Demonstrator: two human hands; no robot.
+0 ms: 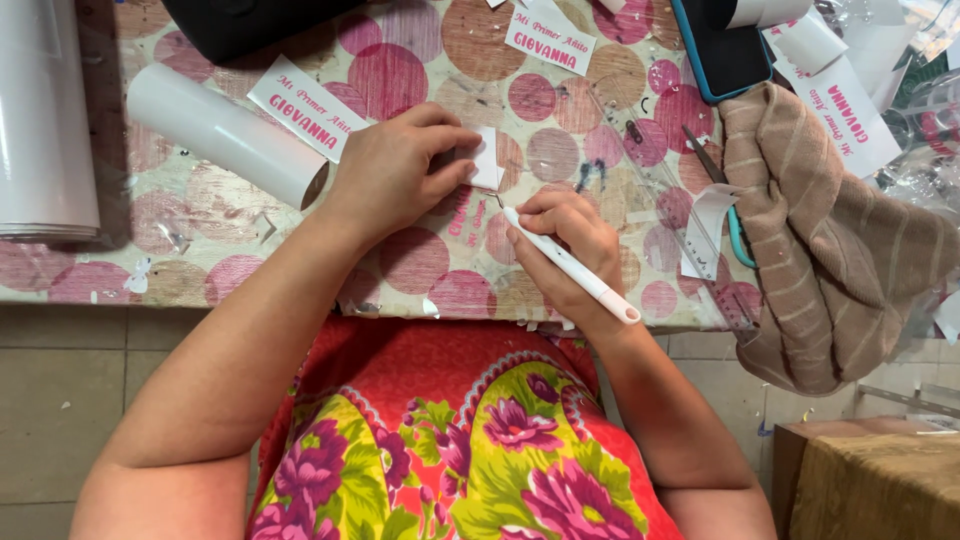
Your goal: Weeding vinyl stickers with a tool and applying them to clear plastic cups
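Observation:
My left hand (395,165) pinches a small white sticker sheet (487,160) against the table, fingers closed on its left edge. My right hand (565,245) grips a white pen-like weeding tool (575,268) like a pencil. Its thin metal tip touches the lower edge of the small sheet. Under my hands lies a clear film with pink lettering on the table covered with a pink-dotted cloth (400,260).
A white vinyl roll (225,130) lies left of my hands, a larger roll (45,120) at the far left. Printed pink-lettered labels (305,108) are scattered about. A beige striped towel (820,240), scissors (725,195) and a blue-cased phone (720,50) sit right.

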